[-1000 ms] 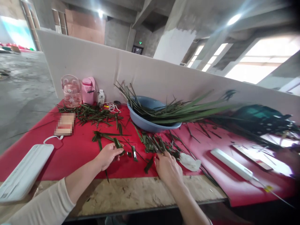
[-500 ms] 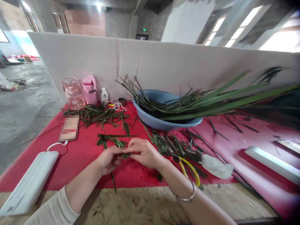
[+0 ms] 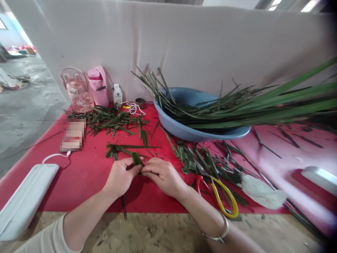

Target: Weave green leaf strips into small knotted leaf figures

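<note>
Head view: left hand (image 3: 121,174) and right hand (image 3: 161,174) are pinching a light, pliable leaf strip (image 3: 137,159) at its ends, near the blue basin (image 3: 184,131).

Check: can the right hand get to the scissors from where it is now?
Probably yes. The right hand pinches a leaf strip together with the left hand, so it would have to let go first. The scissors lie flat on the red cloth just to its right, handles uncovered and nothing between.
</note>
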Demonstrator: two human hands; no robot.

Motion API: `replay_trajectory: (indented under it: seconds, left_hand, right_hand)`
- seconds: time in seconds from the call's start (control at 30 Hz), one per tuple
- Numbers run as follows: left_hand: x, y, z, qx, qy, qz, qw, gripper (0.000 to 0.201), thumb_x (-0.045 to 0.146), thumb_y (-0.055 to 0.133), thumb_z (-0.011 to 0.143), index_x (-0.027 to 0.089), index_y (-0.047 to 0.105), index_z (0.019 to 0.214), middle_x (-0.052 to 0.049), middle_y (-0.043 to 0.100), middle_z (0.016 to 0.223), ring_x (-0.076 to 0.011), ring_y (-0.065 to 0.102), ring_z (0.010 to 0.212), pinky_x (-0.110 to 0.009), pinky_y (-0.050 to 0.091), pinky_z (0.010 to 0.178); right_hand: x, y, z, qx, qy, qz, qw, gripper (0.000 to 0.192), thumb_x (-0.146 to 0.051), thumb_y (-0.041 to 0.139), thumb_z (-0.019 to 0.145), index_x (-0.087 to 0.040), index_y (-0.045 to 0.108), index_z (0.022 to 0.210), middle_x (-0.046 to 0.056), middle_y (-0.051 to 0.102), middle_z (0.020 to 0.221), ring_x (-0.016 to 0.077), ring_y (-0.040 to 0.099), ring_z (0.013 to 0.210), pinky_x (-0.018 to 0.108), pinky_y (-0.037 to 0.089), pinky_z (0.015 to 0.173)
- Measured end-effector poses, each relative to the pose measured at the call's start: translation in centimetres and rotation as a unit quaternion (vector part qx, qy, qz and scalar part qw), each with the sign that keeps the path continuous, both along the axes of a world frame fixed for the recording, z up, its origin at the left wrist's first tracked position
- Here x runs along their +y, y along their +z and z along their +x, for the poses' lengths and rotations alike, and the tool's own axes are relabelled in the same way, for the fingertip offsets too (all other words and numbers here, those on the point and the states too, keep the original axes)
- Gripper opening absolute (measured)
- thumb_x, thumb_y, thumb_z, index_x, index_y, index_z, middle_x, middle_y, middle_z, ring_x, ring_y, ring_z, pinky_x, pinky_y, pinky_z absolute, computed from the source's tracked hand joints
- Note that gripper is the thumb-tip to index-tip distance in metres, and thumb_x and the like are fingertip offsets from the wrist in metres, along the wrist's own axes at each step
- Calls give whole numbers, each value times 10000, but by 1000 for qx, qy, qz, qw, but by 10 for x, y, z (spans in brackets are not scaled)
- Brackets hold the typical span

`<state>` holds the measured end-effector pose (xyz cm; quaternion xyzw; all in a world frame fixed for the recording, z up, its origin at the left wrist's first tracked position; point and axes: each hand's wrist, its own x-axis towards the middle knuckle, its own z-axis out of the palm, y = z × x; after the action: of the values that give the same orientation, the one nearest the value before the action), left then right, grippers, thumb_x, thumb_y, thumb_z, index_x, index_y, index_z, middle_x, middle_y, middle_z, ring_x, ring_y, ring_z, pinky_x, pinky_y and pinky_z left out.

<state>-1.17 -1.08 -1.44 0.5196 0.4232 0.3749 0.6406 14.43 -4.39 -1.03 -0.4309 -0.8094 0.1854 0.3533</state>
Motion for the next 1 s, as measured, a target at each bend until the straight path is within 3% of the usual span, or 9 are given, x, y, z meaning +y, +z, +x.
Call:
replay_trajectory:
  seconds: [0.17,0.37,0.5,0.6,0.7,0.77,0.9,0.97,1.0]
  left_hand:
    - [-4,6,0,5,2,73,997,222,175,630,643,154,667,861,-45,675,841,-181,589,841,-240,441,768]
    - [-7,6,4,-72,-11,61,996,290,133,679,583,159,660,871,-52,670,886,-187,590,863,-259,445,798]
    - [-10,3,3,-61,20,46,997,218,135,678,580,161,685,796,-45,684,786,-186,610,784,-271,459,776]
    - [-11,5,1,-26,30,62,997,146,126,688,558,168,701,697,-45,686,742,-191,611,751,-261,458,757]
    - [-10,7,2,-26,13,60,998,182,118,694,549,168,701,724,-38,685,760,-182,604,760,-243,451,753]
    - [-7,7,3,-47,-13,25,998,209,133,690,569,156,691,777,-37,683,784,-164,602,770,-231,449,756]
    - [2,1,5,-102,-46,-133,985,201,159,690,591,131,658,787,-34,669,749,-104,594,655,-198,472,648]
    - [6,-1,5,-121,-35,-191,974,160,116,692,582,130,634,730,-14,646,686,-74,576,583,-163,467,561]
    - [7,-1,4,-129,-19,-207,970,140,90,686,582,132,616,695,2,628,647,-59,562,547,-147,460,528]
  right_hand:
    - [-3,0,-6,26,-66,3,997,137,-134,497,788,-171,628,773,46,628,789,129,584,761,238,466,692]
    - [-7,-1,-9,70,-134,28,988,71,-145,526,751,-191,577,771,31,628,791,133,589,751,253,467,692]
    - [-10,-3,-12,132,-184,-30,974,155,-165,544,717,-201,473,850,6,606,751,124,590,693,241,467,638]
    - [-9,-2,-15,191,-178,-85,962,236,-167,545,703,-201,410,894,-2,602,737,120,586,669,235,459,614]
    - [-6,-2,-16,254,-169,-152,940,293,-184,584,667,-201,386,881,-27,581,695,101,557,600,209,432,542]
    - [-3,-3,-17,312,-162,-198,915,312,-182,614,629,-201,380,835,-62,534,638,78,525,546,186,410,506]
    - [3,-7,-14,393,-123,-291,863,330,-211,624,619,-207,341,788,-100,479,555,65,492,462,179,397,453]
    - [4,-8,-10,380,-99,-300,869,330,-243,618,649,-208,345,830,-80,520,579,78,506,468,193,408,448]
    - [3,-7,-7,362,-91,-277,886,327,-250,619,660,-204,361,855,-60,543,616,84,520,500,202,423,467]
